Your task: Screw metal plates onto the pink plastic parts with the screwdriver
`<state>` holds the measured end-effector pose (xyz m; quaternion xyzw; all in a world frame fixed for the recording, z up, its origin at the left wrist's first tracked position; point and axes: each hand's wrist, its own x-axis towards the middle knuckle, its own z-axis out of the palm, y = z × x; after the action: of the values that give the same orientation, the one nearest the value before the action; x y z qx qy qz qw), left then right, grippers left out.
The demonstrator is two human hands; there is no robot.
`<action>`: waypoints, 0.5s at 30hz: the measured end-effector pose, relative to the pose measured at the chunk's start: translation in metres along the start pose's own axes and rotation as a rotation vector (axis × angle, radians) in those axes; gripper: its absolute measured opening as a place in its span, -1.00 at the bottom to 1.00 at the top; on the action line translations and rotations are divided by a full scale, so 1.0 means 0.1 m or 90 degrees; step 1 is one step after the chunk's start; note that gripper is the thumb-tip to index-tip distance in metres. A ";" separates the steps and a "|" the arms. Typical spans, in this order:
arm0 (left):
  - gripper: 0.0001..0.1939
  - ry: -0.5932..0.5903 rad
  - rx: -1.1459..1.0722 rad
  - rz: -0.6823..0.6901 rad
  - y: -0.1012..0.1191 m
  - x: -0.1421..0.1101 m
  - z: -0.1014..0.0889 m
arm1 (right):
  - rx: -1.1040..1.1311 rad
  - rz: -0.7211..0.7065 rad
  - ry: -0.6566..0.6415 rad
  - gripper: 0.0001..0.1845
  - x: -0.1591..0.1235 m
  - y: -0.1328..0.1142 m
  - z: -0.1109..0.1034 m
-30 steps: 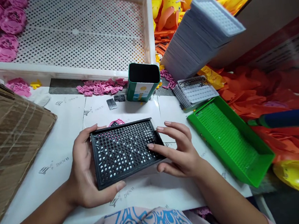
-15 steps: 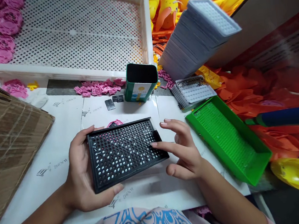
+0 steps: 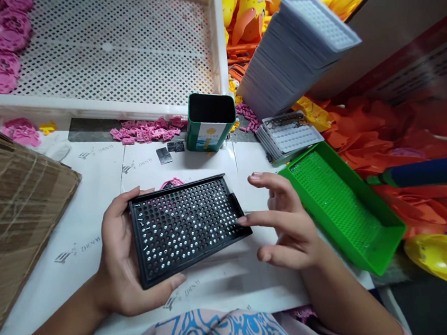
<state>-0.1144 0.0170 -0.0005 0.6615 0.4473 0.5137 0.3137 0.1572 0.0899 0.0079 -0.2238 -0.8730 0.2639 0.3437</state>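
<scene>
Your left hand [image 3: 117,264] clamps a black perforated tray [image 3: 187,224]; your right hand [image 3: 296,229], fingers apart, points over its edge.

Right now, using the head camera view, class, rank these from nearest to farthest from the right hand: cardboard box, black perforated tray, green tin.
1. Black perforated tray: immediately left of the right hand.
2. Green tin: beyond the tray, ahead and to the left.
3. Cardboard box: at the far left edge.

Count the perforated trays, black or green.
2: the black perforated tray, held in the left hand; the green perforated tray, lying right of the right hand. More could be hidden.
</scene>
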 end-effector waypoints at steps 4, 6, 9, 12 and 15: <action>0.06 0.004 -0.003 0.007 0.00 0.00 0.01 | -0.125 -0.021 -0.033 -0.73 0.04 -0.08 -0.13; 0.07 0.000 -0.015 0.001 0.01 -0.01 0.01 | -0.171 -0.036 -0.047 -0.77 0.06 -0.10 -0.16; 0.08 -0.005 -0.023 0.002 0.01 -0.02 0.00 | -0.198 -0.061 -0.049 -0.81 0.07 -0.10 -0.14; 0.06 0.006 -0.027 -0.002 0.02 -0.02 0.01 | -0.199 -0.083 -0.019 -0.80 0.06 -0.10 -0.10; 0.05 0.015 -0.029 -0.017 0.03 -0.02 0.01 | -0.196 -0.090 -0.024 -0.81 0.05 -0.10 -0.08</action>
<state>-0.1126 0.0136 0.0012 0.6422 0.4476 0.5274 0.3302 0.1573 0.0871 0.0212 -0.2070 -0.9228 0.1068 0.3068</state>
